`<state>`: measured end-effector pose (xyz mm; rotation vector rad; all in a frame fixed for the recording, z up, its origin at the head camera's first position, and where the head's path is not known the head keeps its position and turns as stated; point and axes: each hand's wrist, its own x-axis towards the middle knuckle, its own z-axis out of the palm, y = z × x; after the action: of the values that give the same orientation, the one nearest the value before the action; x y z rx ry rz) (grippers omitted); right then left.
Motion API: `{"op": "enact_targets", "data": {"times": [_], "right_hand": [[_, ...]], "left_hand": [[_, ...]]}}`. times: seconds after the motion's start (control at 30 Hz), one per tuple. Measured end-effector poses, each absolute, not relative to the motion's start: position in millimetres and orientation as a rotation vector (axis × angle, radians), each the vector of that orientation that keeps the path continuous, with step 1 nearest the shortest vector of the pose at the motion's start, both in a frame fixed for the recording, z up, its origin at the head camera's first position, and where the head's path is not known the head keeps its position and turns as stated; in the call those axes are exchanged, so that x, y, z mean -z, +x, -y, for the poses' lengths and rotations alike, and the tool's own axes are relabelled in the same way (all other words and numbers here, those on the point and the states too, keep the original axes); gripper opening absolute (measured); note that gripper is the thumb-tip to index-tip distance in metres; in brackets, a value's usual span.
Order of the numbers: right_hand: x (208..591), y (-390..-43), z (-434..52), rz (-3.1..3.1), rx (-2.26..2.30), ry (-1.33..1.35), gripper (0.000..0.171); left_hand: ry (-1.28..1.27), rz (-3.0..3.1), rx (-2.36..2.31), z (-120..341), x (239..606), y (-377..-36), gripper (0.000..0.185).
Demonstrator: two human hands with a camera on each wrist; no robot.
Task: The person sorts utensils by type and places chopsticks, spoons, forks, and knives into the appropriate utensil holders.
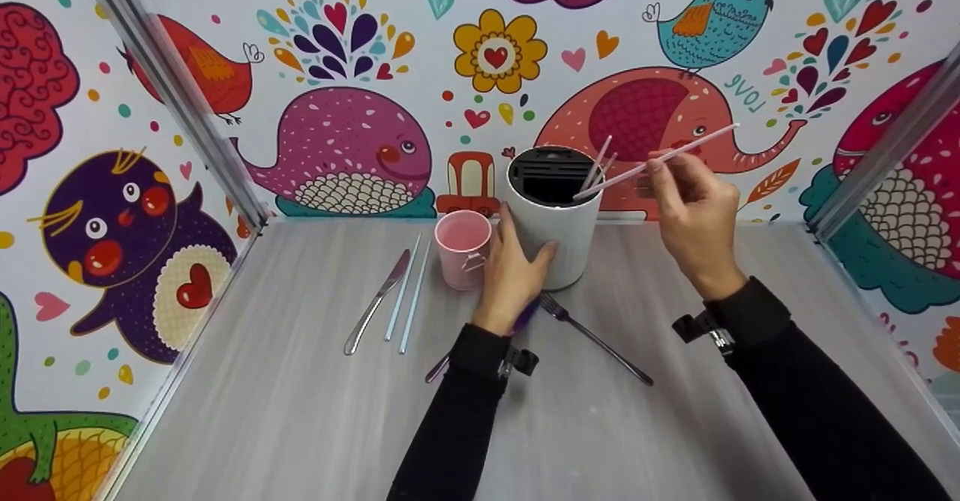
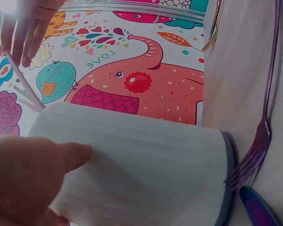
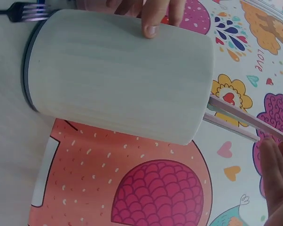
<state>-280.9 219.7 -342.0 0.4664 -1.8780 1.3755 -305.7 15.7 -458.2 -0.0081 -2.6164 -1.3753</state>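
Observation:
My left hand (image 1: pixel 514 280) grips the side of a white cylindrical utensil holder (image 1: pixel 570 238) with a black slotted insert, thumb across its front. The holder stands upright near the back wall. At its upper right, my right hand (image 1: pixel 694 216) pinches a pale pink straw (image 1: pixel 701 141) between thumb and fingers. The straw slants, its lower end inside the holder's opening. Two more pink straws (image 1: pixel 598 160) stick up from the same side of the insert. In the left wrist view a fork (image 2: pixel 259 146) lies with its tines right at the holder's base.
Left of the holder stands a pink cup (image 1: pixel 463 257) with a handle. Two light blue straws (image 1: pixel 411 302) and a table knife (image 1: pixel 379 302) lie farther left. A purple utensil (image 2: pixel 259 207) is mostly hidden under my left wrist. Patterned walls enclose the back and sides.

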Motion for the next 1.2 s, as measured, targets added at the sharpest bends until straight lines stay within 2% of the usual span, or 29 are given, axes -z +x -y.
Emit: {"op": "enact_targets", "data": {"times": [0.27, 0.5, 1.2], "right_hand": [[352, -295, -212, 1.978, -1.035, 0.436, 0.011], [371, -308, -217, 2.105, -1.049, 0.373, 0.015], [380, -319, -215, 2.189, -1.009, 0.321, 0.028]], "left_hand": [[-0.003, 2.606, 1.395, -15, 460, -306, 0.1], [-0.006, 2.616, 1.377, -15, 458, -305, 0.1], [0.006, 2.638, 1.374, -15, 457, -305, 0.1]]}}
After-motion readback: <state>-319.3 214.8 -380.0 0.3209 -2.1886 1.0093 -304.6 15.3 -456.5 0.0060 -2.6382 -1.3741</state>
